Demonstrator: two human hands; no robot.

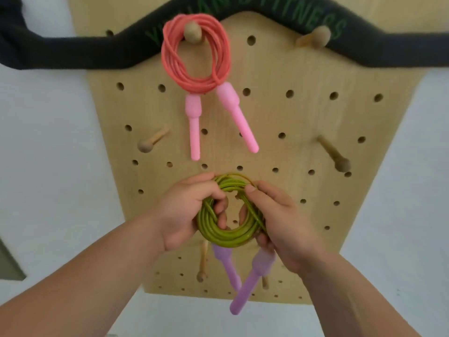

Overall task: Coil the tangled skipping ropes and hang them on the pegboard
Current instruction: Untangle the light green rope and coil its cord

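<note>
Now the left hand [179,215] and right hand [277,212] are squeezing the green rope [226,235] and should be keeping its loops tight for a free peg [336,159].

left peg [151,142] and right peg [334,155] bare, pink rope [195,57] filling top peg [193,32]

The pale wooden pegboard [279,113] has a smooth matt face, with turned wooden pegs [334,154]. The coiled green plastic rope [226,235] looks glossy; the coiled coral plastic rope [194,76] duller, with smooth pink plastic handles [194,127]. The dark fabric band [73,52] looks soft and matt.
</note>
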